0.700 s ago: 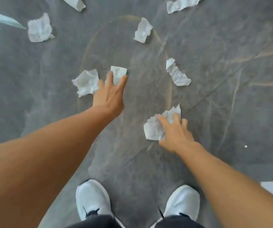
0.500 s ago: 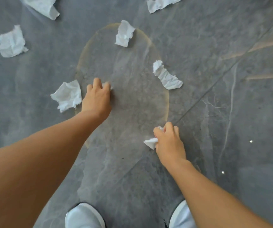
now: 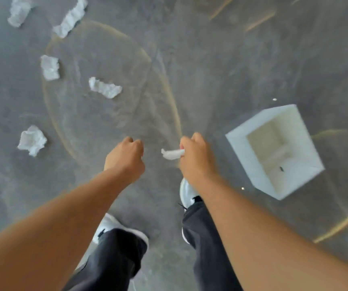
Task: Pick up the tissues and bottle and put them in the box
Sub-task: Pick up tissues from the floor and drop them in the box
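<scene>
The fingers (image 3: pixel 186 143) of the right hand (image 3: pixel 196 158) are curling tight around a crumpled white paper tissue (image 3: pixel 172 154), a tuft of it poking out toward the left. The left hand (image 3: pixel 125 158) is also balled into a fist, but whether it is holding anything cannot be told, since nothing is showing past the knuckles. The open white square box (image 3: pixel 242 152) is sitting on the grey stone floor (image 3: pixel 211 70) to the right of the right hand, near but apart.

Judging by this, the carry to the box is under way. To do it well, each fist should be travelling over the opening before loosening, since light paper drifts. Five loose white tissue scraps (image 3: pixel 32 140) are lying on the floor to the left, well apart from the box. No bottle is showing.
</scene>
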### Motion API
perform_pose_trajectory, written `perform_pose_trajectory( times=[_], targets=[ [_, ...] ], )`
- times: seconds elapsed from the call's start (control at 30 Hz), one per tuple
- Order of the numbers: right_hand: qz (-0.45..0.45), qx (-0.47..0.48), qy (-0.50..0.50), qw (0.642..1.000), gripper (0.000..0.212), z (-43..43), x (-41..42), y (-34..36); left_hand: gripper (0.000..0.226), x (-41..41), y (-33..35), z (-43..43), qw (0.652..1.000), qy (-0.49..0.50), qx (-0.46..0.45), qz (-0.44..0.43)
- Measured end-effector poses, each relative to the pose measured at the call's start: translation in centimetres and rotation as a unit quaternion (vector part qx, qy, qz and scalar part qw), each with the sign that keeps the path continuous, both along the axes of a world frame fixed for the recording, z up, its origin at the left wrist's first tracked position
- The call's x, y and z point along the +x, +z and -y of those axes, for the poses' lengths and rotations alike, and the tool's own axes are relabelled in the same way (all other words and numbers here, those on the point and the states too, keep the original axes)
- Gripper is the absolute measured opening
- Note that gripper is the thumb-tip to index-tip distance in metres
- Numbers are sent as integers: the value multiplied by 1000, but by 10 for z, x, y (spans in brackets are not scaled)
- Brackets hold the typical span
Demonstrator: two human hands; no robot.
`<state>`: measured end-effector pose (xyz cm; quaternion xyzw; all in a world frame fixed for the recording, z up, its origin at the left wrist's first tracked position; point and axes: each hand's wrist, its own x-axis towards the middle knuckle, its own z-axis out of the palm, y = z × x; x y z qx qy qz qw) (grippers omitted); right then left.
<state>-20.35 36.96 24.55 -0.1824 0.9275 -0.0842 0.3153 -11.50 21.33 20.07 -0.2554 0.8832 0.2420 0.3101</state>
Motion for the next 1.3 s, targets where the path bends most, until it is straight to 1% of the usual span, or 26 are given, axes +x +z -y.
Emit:
perform_pose_trajectory(
  times=[0.1, 0.2, 0.3, 0.37, 0.43, 0.57, 0.63, 0.67, 0.77, 0.83, 0.9, 0.97, 1.03, 1.13, 1.3],
  targets=[
    [3, 26, -58, 998, 20, -73, -17, 33, 17, -43, 33, -74, 998, -27, 50, -12],
    [-5, 49, -105, 993, 18, -146, -40, 35, 20, -83, 42, -145, 996, -33, 84, -20],
    [-7, 55, -195, 979, 23, -218, -65, 8, 21, -121, 30, -217, 992, -55, 103, -41],
    [8, 54, -256, 965, 26, -259, -80, -19, 23, -144, 14, -259, 990, -63, 115, -45],
    [19, 59, -304, 951, 25, -297, -96, -45, 22, -166, -3, -295, 989, -74, 122, -46],
    [27, 53, -341, 938, 25, -357, -119, -87, 24, -208, -41, -347, 985, -86, 147, -30],
    [54, 50, -359, 930, 34, -377, -129, -101, 31, -228, -55, -364, 987, -67, 144, -31],
    [78, 43, -368, 925, 41, -384, -133, -106, 38, -238, -62, -370, 988, -57, 141, -26],
    [131, 14, -388, 912, 59, -395, -142, -113, 63, -255, -76, -373, 989, -55, 133, 22],
    [140, 4, -388, 911, 61, -395, -145, -109, 65, -257, -78, -366, 990, -57, 117, 50],
    [148, 15, -365, 919, 57, -391, -148, -100, 56, -253, -73, -354, 993, -56, 94, 52],
    [164, 39, -322, 932, 48, -381, -152, -88, 40, -243, -62, -338, 994, -49, 87, 47],
    [188, 55, -273, 942, 41, -363, -153, -75, 30, -227, -46, -315, 994, -46, 85, 54],
    [199, 61, -205, 956, 34, -321, -154, -55, 27, -196, -21, -270, 993, -37, 69, 90],
    [198, 59, -103, 973, 32, -218, -148, -28, 27, -129, -6, -162, 993, 35, 16, 110]
  ],
)
